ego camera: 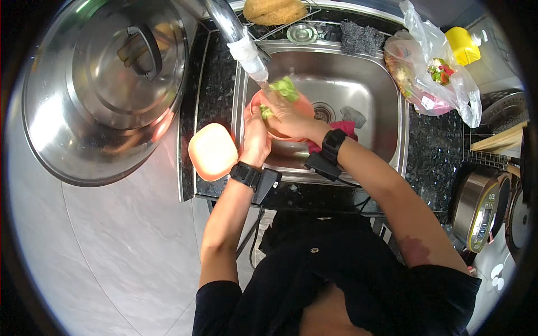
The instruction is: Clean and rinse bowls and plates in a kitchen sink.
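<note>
Over the left part of the stainless steel sink (pixel 380 143), my left hand (pixel 256 136) grips the left rim of a round pink bowl (pixel 304 107). My right hand (pixel 290 120) reaches into the bowl with a light green cloth or sponge (pixel 286 89); whether its fingers close on that is unclear. Water runs from the faucet (pixel 248 52), its spout wrapped in white, onto the bowl and right hand. A red cloth (pixel 342 128) and a grey scrap (pixel 353 116) lie in the sink near the drain (pixel 323 112). An orange-pink square bowl (pixel 213 152) stands on the counter left of the sink.
A large steel lid (pixel 105 109) fills the upper left. Behind the sink are a loofah (pixel 275 11), a glass dish (pixel 302 33) and a dark scouring pad (pixel 361 38). To the right are plastic bags (pixel 441 75), a yellow bottle (pixel 462 45) and a rice cooker (pixel 475 210).
</note>
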A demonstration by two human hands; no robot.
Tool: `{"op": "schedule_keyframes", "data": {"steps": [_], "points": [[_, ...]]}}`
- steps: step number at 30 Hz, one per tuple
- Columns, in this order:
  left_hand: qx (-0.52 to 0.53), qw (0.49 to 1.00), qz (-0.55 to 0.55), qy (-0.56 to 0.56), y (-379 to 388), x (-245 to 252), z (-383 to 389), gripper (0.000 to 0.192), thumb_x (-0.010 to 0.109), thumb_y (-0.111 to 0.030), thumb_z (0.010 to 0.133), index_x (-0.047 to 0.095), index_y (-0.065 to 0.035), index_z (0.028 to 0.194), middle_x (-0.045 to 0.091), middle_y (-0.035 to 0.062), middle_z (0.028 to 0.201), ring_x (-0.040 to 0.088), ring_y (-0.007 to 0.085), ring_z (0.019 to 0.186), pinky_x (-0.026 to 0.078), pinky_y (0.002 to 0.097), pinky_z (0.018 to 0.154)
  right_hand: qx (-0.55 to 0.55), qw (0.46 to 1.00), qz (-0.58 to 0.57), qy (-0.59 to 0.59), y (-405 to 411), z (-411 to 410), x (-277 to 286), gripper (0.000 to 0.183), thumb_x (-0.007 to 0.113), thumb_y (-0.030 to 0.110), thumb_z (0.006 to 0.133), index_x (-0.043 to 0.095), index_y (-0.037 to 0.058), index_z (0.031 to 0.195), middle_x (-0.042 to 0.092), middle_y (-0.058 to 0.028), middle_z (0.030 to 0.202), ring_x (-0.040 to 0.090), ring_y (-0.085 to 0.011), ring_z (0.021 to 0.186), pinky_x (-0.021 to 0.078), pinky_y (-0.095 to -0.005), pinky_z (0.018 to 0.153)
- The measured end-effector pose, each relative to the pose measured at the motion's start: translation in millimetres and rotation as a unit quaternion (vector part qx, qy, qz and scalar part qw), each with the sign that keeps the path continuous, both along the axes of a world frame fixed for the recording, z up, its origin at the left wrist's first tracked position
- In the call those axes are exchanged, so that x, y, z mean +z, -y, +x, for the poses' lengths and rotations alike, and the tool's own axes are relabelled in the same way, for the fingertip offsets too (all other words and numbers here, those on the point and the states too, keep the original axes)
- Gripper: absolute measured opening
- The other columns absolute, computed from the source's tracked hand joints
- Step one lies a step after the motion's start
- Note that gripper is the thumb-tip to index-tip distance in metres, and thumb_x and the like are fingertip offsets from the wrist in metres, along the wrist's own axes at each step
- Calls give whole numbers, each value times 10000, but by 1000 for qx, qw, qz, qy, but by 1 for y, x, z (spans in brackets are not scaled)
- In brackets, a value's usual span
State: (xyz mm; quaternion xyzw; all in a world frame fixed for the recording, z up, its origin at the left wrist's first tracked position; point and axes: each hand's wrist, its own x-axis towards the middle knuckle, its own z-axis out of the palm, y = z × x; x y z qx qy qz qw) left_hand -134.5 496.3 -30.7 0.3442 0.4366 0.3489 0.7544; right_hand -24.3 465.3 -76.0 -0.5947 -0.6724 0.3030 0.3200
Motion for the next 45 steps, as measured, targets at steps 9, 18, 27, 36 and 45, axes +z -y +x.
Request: {"op": "schedule_keyframes", "data": {"steps": [9,18,27,36,45], "points": [[41,999,27,-22,-3,1,0,266,331,-187,952,417,-47,1161,479,89,1154,485,189,1051,408,317,912,-54,993,-55,-87,51,-23,2,470,331,248,885,342,-73,1228,329,-332,1246,309,-416,1193,232,-432,1014],[-45,998,-42,-31,4,-8,-5,308,302,-241,959,352,-48,1192,450,123,1177,474,201,1076,425,330,908,-5,964,0,-267,34,-23,7,493,405,179,886,264,37,1336,319,-203,1336,268,-299,1272,219,-355,1034],[1,1000,12,7,6,-5,4,267,327,-190,953,385,-36,1163,460,112,1153,472,194,1064,409,322,916,-137,990,-25,-1,14,-3,-42,562,347,357,877,263,43,1336,286,-212,1356,244,-345,1268,188,-412,1044],[0,998,35,-58,2,-17,9,284,404,-208,935,367,-58,1174,479,69,1075,476,155,988,408,289,858,-134,953,-149,-228,48,-23,12,367,333,260,881,493,-11,1069,577,-236,907,556,-344,897,406,-410,793],[-26,994,-3,-104,-17,-15,15,314,394,-225,933,386,-7,1158,496,93,1046,493,174,971,415,299,841,-73,676,-146,-719,54,-5,6,357,446,206,909,453,-35,1172,522,-77,1129,493,-125,1033,391,-284,895]]}}
